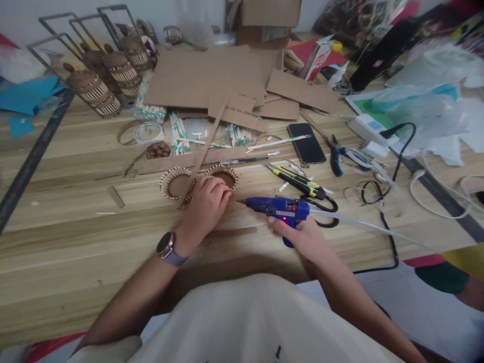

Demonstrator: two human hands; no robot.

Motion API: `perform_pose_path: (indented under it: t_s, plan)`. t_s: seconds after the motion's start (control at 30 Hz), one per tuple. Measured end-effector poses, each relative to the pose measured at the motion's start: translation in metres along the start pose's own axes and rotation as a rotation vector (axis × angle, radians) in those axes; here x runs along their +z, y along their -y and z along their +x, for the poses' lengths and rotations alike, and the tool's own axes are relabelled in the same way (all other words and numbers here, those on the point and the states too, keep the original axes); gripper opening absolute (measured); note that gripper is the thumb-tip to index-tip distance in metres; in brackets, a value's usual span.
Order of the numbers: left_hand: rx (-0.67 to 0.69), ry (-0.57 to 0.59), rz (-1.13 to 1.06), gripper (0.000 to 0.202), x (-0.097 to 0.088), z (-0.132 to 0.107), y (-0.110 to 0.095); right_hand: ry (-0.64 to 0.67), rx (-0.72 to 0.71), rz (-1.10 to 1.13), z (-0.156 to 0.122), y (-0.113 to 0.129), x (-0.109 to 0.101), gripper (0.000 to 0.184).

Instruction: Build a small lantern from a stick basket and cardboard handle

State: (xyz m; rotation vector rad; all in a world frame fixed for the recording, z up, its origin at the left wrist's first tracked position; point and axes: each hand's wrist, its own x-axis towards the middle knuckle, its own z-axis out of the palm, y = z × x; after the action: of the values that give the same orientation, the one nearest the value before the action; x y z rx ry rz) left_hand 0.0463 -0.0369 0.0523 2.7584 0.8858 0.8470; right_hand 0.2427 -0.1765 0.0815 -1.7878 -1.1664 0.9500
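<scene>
My right hand point(304, 236) is wrapped round the grip of a blue hot glue gun point(274, 206), its red light lit and a clear glue stick point(363, 225) trailing from the back. The nozzle points left, a short gap from my left hand point(209, 202). Those fingers are closed at a round cardboard piece point(227, 176) edged with short light sticks; they hide part of its near rim. Beside it lies a second, similar round piece point(177, 184). A long cardboard strip point(204, 151) slants across it, its lower end next to my left hand.
A yellow-black utility knife point(297, 180), black-handled scissors point(328, 203), a phone point(306, 143) and pliers point(335, 156) lie to the right. Cardboard sheets point(204, 75) cover the back. Several stick-sided lanterns point(94, 93) stand back left. A black cable point(389, 237) runs down the right side.
</scene>
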Motion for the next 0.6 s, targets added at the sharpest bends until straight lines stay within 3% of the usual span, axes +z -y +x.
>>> perform_pose_path:
  t_s: [0.33, 0.6]
  plan:
    - [-0.075, -0.009, -0.042, 0.016, 0.0007, 0.002, -0.0022, 0.008, 0.011, 0.01, -0.0006, 0.0013, 0.0011, 0.028]
    - [-0.054, -0.035, -0.053, 0.017, -0.0023, 0.0036, -0.0013, -0.002, 0.009, 0.018, -0.0017, -0.0007, 0.0014, 0.028]
